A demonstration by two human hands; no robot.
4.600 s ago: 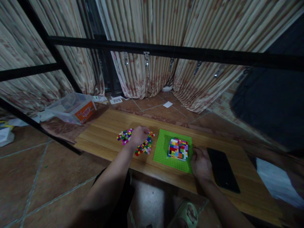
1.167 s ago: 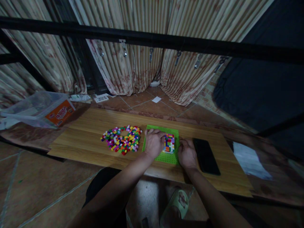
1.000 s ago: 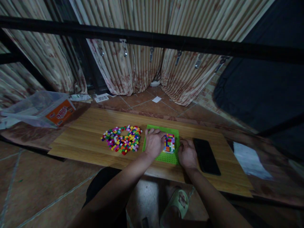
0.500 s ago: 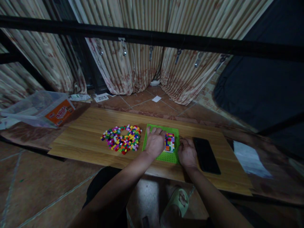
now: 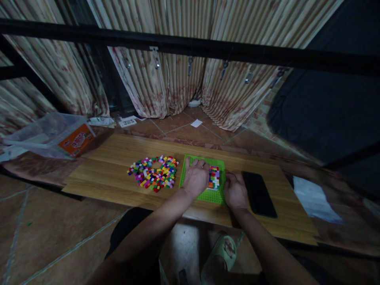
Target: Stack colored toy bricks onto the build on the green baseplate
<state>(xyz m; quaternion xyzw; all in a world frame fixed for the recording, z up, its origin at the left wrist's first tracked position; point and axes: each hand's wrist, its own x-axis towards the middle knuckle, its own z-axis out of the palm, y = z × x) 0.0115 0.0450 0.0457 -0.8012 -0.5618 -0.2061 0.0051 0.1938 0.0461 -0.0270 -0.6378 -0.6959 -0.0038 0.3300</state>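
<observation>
A green baseplate (image 5: 218,195) lies on a low wooden board (image 5: 113,158). On it stands a block of many-coloured small bricks (image 5: 214,177). My left hand (image 5: 194,178) lies over the left part of that block, fingers curled down on the bricks; whether it holds one is hidden. My right hand (image 5: 236,190) rests at the baseplate's right edge, fingers bent against it. A loose heap of coloured bricks (image 5: 154,174) spreads to the left of the baseplate.
A black phone (image 5: 259,194) lies flat right of my right hand. A clear plastic box with an orange label (image 5: 56,136) sits on the floor at far left. A black metal bar (image 5: 190,45) crosses overhead. Curtains hang behind; a sandalled foot (image 5: 219,257) shows below.
My left hand left the loose heap and came to the brick block on the baseplate. Over the last second it has shifted only slightly; the right hand has stayed put.
</observation>
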